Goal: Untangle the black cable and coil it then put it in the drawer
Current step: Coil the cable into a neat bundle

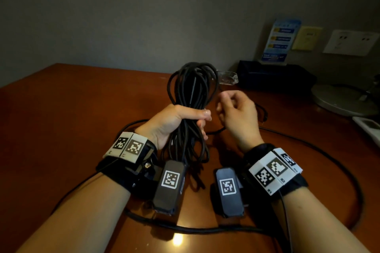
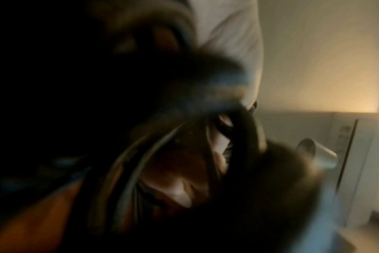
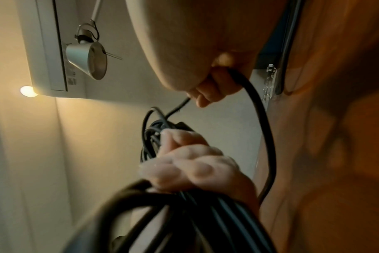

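Note:
The black cable point(image 1: 193, 88) is gathered into a long bundle of several loops held upright above the wooden desk point(image 1: 82, 98). My left hand point(image 1: 181, 121) grips the bundle round its middle, thumb across the front. My right hand point(image 1: 234, 109) is just right of it, fingers curled, and in the right wrist view it holds a loose strand of the cable point(image 3: 255, 102) that curves down toward the bundle point(image 3: 184, 205). More cable point(image 1: 329, 158) trails in a wide arc over the desk behind my wrists. The left wrist view is dark and blurred, showing strands point(image 2: 141, 162) close up. No drawer is in view.
A dark flat box point(image 1: 273, 76) with a blue card stand point(image 1: 281, 41) sits at the back right by the wall. A clear glass object point(image 1: 228, 78) lies beside it. A round lamp base point(image 1: 341, 98) and a white device point(image 1: 368, 127) occupy the right edge.

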The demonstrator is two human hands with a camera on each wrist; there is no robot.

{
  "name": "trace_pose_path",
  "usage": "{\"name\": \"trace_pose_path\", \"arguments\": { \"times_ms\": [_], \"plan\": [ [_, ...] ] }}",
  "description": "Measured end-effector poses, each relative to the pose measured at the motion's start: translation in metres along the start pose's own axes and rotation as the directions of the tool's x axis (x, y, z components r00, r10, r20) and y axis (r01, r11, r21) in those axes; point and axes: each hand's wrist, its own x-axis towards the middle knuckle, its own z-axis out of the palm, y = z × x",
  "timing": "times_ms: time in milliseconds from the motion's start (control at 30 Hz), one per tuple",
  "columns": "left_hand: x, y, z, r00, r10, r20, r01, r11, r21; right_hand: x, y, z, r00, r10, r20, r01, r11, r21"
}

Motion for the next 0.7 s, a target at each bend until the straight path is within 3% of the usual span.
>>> {"name": "trace_pose_path", "arguments": {
  "times_ms": [100, 333, 500, 700],
  "plan": [
    [0.003, -0.005, 0.004, 0.997, -0.024, -0.078, 0.034, 0.991, 0.13, 0.0, -0.007, -0.008, 0.998, -0.004, -0.066, 0.009, 0.998, 0.066],
    [0.005, -0.004, 0.004, 0.976, 0.089, -0.198, -0.076, 0.995, 0.069, -0.014, -0.011, -0.003, 0.963, 0.139, 0.231, -0.189, 0.959, 0.212],
    [0.009, -0.007, 0.003, 0.946, 0.126, -0.3, -0.103, 0.991, 0.09, -0.012, -0.004, -0.003, 0.963, 0.157, 0.218, -0.16, 0.987, -0.003],
    [0.012, -0.011, 0.008, 0.971, 0.083, -0.222, -0.084, 0.996, 0.008, -0.007, 0.008, -0.003, 0.957, 0.138, 0.254, -0.112, 0.987, -0.115]
  ]
}}
